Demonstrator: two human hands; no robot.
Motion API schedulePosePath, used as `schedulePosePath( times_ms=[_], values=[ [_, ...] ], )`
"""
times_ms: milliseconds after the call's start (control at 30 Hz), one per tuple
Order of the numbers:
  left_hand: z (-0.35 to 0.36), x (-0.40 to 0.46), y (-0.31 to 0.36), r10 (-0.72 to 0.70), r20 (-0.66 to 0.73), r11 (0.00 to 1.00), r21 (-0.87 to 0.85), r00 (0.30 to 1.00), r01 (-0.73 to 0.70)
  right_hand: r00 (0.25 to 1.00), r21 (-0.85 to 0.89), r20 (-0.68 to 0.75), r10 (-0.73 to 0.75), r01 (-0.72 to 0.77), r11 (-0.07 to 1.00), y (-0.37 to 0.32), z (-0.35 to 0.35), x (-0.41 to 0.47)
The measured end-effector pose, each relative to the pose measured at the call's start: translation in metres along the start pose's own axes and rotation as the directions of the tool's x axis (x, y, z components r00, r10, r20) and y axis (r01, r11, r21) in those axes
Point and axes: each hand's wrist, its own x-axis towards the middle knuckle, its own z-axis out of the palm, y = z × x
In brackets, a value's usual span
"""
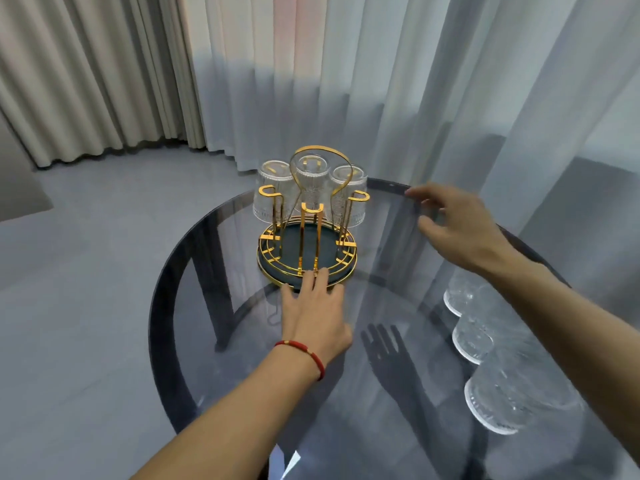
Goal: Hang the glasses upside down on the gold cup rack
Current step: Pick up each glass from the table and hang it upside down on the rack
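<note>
The gold cup rack (308, 216) stands on a round dark tray (266, 265) near the far side of a round glass table (194, 278). Three ribbed clear glasses hang upside down on its far pegs: a left glass (272, 188), a middle glass (313, 181) and a right glass (349, 195). Three near pegs are bare. My left hand (315, 313), with a red bracelet on the wrist, lies flat with its fingertips on the tray's front rim. My right hand (457, 226) hovers open to the right of the rack, holding nothing. Three more glasses (474, 337) lie at the table's right edge.
Sheer curtains hang just behind and to the right of the table, close to my right hand. Beige drapes cover the wall at the back left. Grey floor shows to the left and through the glass top, where dark table legs cross.
</note>
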Motion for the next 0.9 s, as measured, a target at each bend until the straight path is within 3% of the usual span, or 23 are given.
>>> schedulePosePath(
  times_ms=[133, 233, 300, 367, 500, 567, 633, 733, 833, 900],
  values=[
    [-0.004, -0.007, 0.01, 0.094, 0.037, 0.995, -0.039, 0.995, -0.093, 0.998, -0.135, -0.043, 0.045, -0.051, 0.99, -0.005, -0.018, -0.092],
    [-0.01, -0.014, 0.022, 0.149, 0.124, 0.959, -0.262, 0.981, -0.113, 0.987, -0.231, -0.115, 0.114, -0.138, 0.963, -0.004, -0.027, -0.146],
    [-0.017, -0.019, 0.027, 0.155, 0.234, 0.944, -0.323, 0.96, -0.074, 0.963, -0.209, -0.193, 0.186, -0.225, 0.952, -0.001, -0.032, -0.172],
    [-0.025, -0.024, 0.026, 0.14, 0.244, 0.949, -0.311, 0.96, -0.06, 0.935, -0.152, -0.233, 0.269, -0.308, 0.939, 0.003, -0.037, -0.188],
    [-0.037, -0.044, 0.03, 0.092, 0.154, 0.852, -0.523, 0.984, 0.002, 0.861, -0.199, -0.066, 0.504, -0.506, 0.839, 0.007, -0.035, -0.214],
    [-0.04, -0.054, 0.04, 0.108, 0.167, 0.777, -0.629, 0.98, 0.021, 0.786, -0.098, 0.052, 0.615, -0.609, 0.787, 0.007, -0.029, -0.222],
    [-0.041, -0.061, 0.052, 0.16, 0.21, 0.693, -0.72, 0.965, 0.041, 0.763, 0.012, 0.035, 0.645, -0.646, 0.763, 0.007, -0.024, -0.224],
    [-0.042, -0.07, 0.069, 0.256, 0.271, 0.557, -0.826, 0.928, 0.088, 0.824, 0.004, -0.055, 0.564, -0.564, 0.826, 0.001, -0.025, -0.228],
    [-0.043, -0.075, 0.075, 0.38, 0.321, 0.348, -0.918, 0.868, 0.188, 0.962, -0.022, -0.099, 0.253, -0.256, 0.966, -0.008, -0.023, -0.229],
    [-0.042, -0.078, 0.077, 0.453, 0.285, 0.288, -0.944, 0.845, 0.163, 0.991, 0.007, -0.071, 0.114, -0.114, 0.993, -0.013, -0.017, -0.224]
  ],
)
